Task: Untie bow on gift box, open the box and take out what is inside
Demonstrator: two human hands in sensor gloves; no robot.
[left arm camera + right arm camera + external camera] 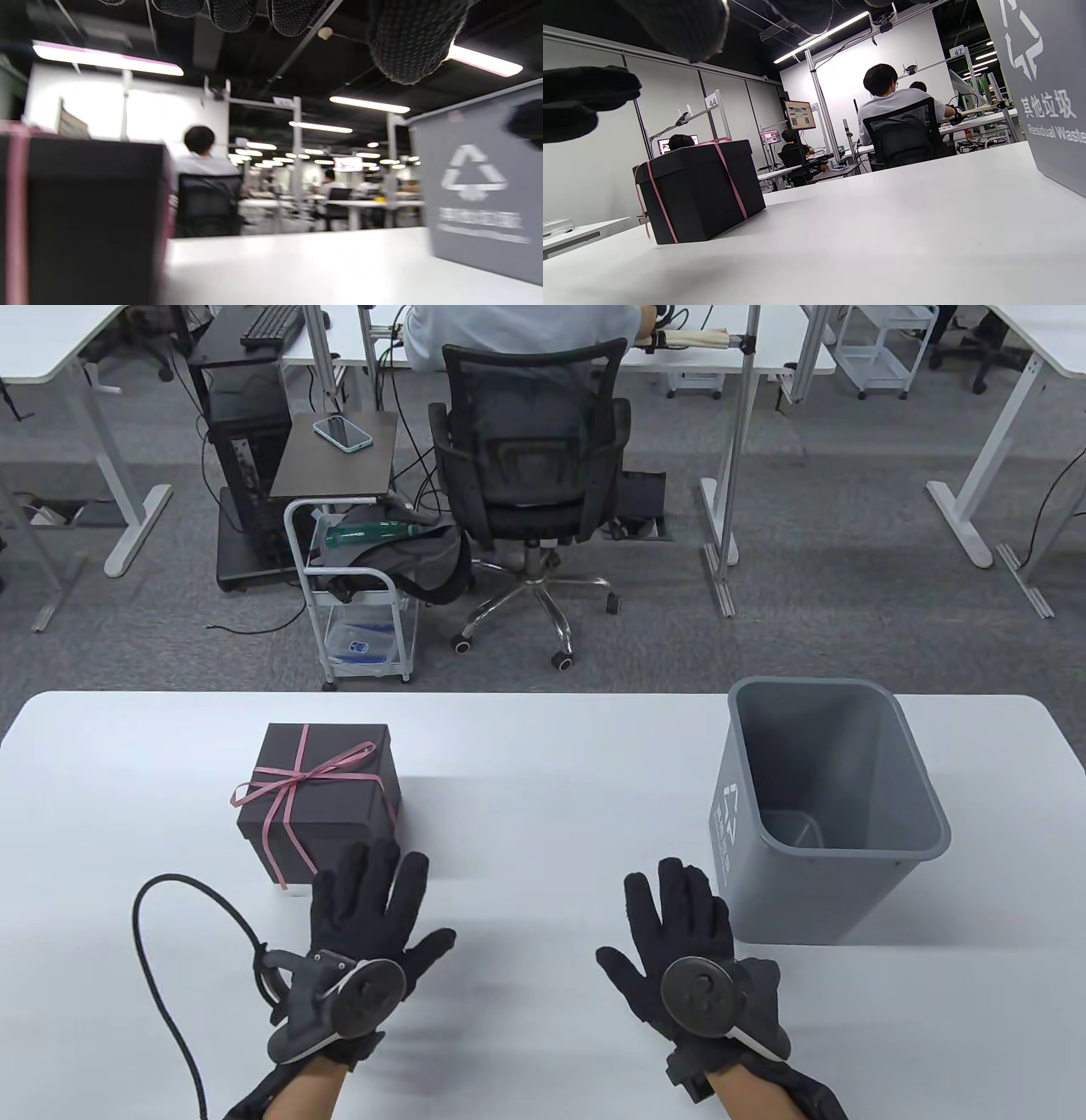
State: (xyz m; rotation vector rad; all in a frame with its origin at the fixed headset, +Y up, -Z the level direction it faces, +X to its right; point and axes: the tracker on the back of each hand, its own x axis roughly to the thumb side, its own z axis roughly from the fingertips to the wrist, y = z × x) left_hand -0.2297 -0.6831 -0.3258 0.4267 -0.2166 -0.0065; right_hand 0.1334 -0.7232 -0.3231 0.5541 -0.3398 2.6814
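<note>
White table in front of me, grey bin on the right, black box on the left, lid on, pink bow tied on top. My left hand lies flat just beside the box; my right hand is flat near the bin, both empty. If I yank the wrong strand, it could knot or drag the box.

Bare table between gift box and bin.
</note>
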